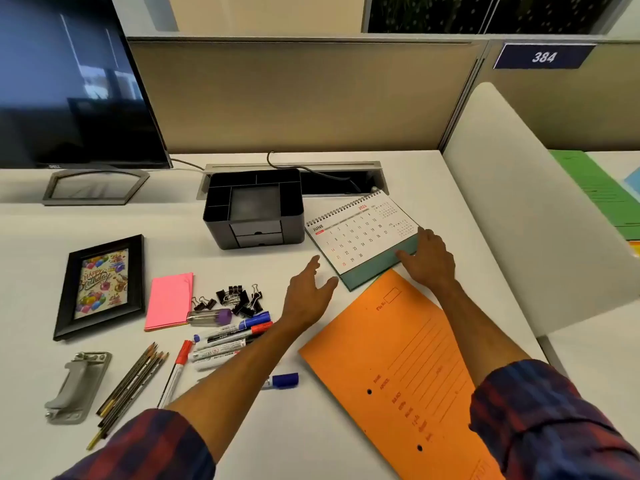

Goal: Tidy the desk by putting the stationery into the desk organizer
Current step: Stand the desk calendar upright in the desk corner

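At a white office table, a person's right hand presses flat on the lower edge of a desk calendar while the left hand hovers open, holding nothing. Markers, pencils, binder clips and pink sticky notes lie loose, well apart from the black desk organizer, apparently empty. All look light and rigid; the smooth markers may roll, so a mid-barrel pinch seems best.
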